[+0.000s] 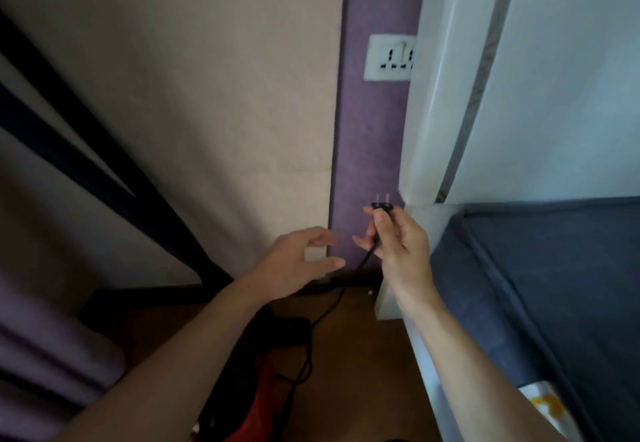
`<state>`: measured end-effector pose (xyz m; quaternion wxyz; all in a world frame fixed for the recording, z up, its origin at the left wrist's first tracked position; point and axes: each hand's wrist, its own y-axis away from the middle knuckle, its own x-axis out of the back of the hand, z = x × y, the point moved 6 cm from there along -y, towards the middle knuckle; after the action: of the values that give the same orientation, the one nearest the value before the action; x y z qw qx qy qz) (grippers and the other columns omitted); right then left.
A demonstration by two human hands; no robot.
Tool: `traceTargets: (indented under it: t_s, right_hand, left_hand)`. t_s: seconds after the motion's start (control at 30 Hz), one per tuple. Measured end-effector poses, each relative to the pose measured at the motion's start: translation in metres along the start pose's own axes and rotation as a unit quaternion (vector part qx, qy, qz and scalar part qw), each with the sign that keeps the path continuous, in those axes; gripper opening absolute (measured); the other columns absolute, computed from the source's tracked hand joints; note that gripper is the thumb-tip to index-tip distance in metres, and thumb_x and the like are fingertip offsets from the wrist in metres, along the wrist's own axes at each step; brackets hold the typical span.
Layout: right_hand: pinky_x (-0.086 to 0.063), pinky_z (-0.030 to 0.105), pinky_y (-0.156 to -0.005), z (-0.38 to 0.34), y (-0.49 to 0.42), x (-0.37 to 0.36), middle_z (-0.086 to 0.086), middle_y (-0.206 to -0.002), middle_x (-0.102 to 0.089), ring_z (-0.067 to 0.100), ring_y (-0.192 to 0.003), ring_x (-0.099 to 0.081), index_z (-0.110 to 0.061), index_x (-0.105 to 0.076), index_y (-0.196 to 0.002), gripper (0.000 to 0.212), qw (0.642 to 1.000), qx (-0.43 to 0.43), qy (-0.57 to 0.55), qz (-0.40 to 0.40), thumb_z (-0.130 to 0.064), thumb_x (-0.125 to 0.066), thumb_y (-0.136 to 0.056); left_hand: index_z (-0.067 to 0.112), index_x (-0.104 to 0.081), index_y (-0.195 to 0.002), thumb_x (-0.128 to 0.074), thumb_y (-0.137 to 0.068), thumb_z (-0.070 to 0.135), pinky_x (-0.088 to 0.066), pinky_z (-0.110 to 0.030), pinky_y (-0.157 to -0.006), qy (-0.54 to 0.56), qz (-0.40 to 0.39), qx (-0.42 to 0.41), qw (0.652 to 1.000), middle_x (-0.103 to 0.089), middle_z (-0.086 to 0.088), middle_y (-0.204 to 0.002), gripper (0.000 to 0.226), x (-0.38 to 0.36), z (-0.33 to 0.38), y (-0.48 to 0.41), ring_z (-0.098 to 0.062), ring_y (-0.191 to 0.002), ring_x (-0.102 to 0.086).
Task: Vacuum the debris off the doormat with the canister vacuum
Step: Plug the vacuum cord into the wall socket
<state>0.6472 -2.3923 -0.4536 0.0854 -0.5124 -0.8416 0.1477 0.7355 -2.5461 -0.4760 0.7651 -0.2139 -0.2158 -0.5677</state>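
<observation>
I am only starting: my right grip (398, 241) pinches the plug (381, 205), prongs up, below the socket (388, 57) at 12 o'clock. My left grip (301, 261) is spread, empty. The vacuum (256, 393) lies at 6 o'clock; all vacuuming is left.

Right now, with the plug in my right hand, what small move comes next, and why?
Probably lift the right hand and push the power plug into the wall socket above it. The plug's two prongs are bare and point toward the socket, whose visible holes look free, and the black cord hangs slack down to the floor. The left hand holds nothing.
</observation>
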Motion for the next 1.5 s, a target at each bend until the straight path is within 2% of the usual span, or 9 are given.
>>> traceTargets:
  t_s: [0.1,0.2,0.33,0.43,0.53,0.67,0.8,1.13,1.5]
  right_hand:
    - [-0.056,0.026,-0.063,-0.039,-0.031,0.032,-0.018,-0.063,-0.053,0.0,-0.058,-0.05,-0.022,-0.067,-0.108,0.022,0.998,0.041,0.015,0.038,-0.014,-0.046,-0.11]
    - [-0.041,0.018,-0.07,-0.075,-0.058,0.049,-0.022,-0.07,-0.051,-0.006,-0.065,-0.048,-0.021,-0.067,-0.113,0.02,0.994,0.077,0.073,0.042,-0.025,-0.048,-0.107]
    - [-0.036,0.024,-0.074,-0.101,-0.085,0.042,-0.017,-0.078,-0.047,-0.001,-0.071,-0.045,-0.031,-0.059,-0.11,0.019,0.984,0.109,0.142,0.004,-0.023,-0.042,-0.111]
    - [-0.043,0.031,-0.079,-0.1,-0.098,0.032,0.004,-0.088,-0.059,0.014,-0.08,-0.054,-0.018,-0.065,-0.126,0.025,0.966,0.132,0.221,0.01,-0.018,-0.045,-0.11]
    - [-0.054,0.038,-0.07,-0.099,-0.11,0.022,0.007,-0.085,-0.065,0.015,-0.072,-0.063,-0.016,-0.073,-0.114,0.019,0.958,0.141,0.245,0.041,-0.023,-0.058,-0.105]
    - [-0.052,0.01,-0.07,-0.104,-0.127,0.016,-0.017,-0.085,-0.068,-0.01,-0.075,-0.064,-0.015,-0.076,-0.113,0.02,0.956,0.137,0.229,0.119,-0.024,-0.073,-0.095]
    - [-0.044,0.0,-0.067,-0.113,-0.146,0.007,-0.013,-0.081,-0.067,-0.011,-0.07,-0.062,-0.014,-0.072,-0.099,0.012,0.932,0.145,0.271,0.193,-0.022,-0.078,-0.092]
    - [-0.056,0.04,-0.082,-0.093,-0.186,-0.016,0.009,-0.101,-0.072,0.023,-0.092,-0.064,-0.008,-0.076,-0.112,0.02,0.862,0.168,0.417,0.234,-0.019,-0.065,-0.1]
    - [-0.036,0.028,-0.072,-0.088,-0.205,-0.021,0.008,-0.115,-0.065,0.027,-0.096,-0.065,-0.004,-0.07,-0.106,0.026,0.807,0.053,0.516,0.281,-0.024,-0.054,-0.106]
  left_hand:
    - [0.024,-0.063,-0.129,-0.07,-0.092,0.037,-0.043,-0.022,-0.096,-0.108,0.036,-0.027,0.993,-0.064,0.006,-0.13,0.039,0.029,0.037,-0.023,-0.007,-0.119,-0.056]
    - [0.021,-0.056,-0.139,-0.064,-0.096,0.038,-0.039,-0.023,-0.101,-0.206,0.081,-0.032,0.975,-0.057,0.002,-0.14,0.047,0.051,0.061,-0.04,-0.015,-0.127,-0.053]
    - [0.013,-0.061,-0.135,-0.066,-0.095,0.036,-0.041,-0.031,-0.106,-0.23,0.154,-0.105,0.955,-0.061,-0.006,-0.135,0.046,0.077,0.079,-0.063,-0.023,-0.123,-0.058]
    - [0.012,-0.061,-0.135,-0.067,-0.094,0.037,-0.044,-0.037,-0.108,-0.254,0.194,-0.159,0.934,-0.059,-0.007,-0.139,0.048,0.094,0.087,-0.08,-0.026,-0.125,-0.057]
    - [0.012,-0.061,-0.136,-0.066,-0.092,0.046,-0.042,-0.04,-0.111,-0.293,0.235,-0.215,0.901,-0.056,-0.008,-0.144,0.055,0.115,0.097,-0.093,-0.027,-0.131,-0.053]
    - [0.009,-0.057,-0.14,-0.053,-0.09,0.06,-0.034,-0.049,-0.117,-0.335,0.249,-0.29,0.861,-0.05,-0.01,-0.151,0.072,0.141,0.108,-0.118,-0.027,-0.143,-0.042]
    - [0.006,-0.054,-0.143,-0.056,-0.09,0.06,-0.025,-0.053,-0.121,-0.39,0.248,-0.386,0.798,-0.044,-0.01,-0.155,0.075,0.159,0.126,-0.141,-0.026,-0.147,-0.036]
    - [0.0,-0.05,-0.145,-0.059,-0.085,0.068,-0.03,-0.056,-0.117,-0.431,0.319,-0.454,0.711,-0.043,-0.012,-0.155,0.091,0.163,0.125,-0.184,-0.026,-0.146,-0.038]
    - [-0.001,-0.046,-0.146,-0.055,-0.085,0.073,-0.034,-0.056,-0.115,-0.45,0.355,-0.468,0.673,-0.04,-0.011,-0.157,0.097,0.161,0.117,-0.193,-0.026,-0.146,-0.037]
